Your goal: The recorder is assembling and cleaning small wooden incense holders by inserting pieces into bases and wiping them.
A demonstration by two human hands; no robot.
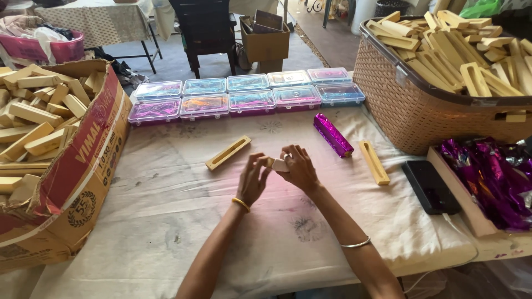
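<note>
Surface: stained white cloth point(183, 221) over the table, bare on the near side of both hands
Left hand point(252, 180): fingers curled, pinching the small pale block point(279, 164) from its left
Right hand point(299, 169): fingers closed on the same block, touching the left hand
Just beyond: slotted wooden piece point(228, 153) left, purple foil bar point(332, 134) and a second wooden piece point(374, 161) right
Edges: cardboard box point(83, 182) far left, wicker basket point(410, 111) far right
Farthest: rows of clear plastic cases point(249, 94)

clear lidded boxes point(249, 92) in two rows, a wicker basket point(410, 105), a black phone point(430, 186).
</note>
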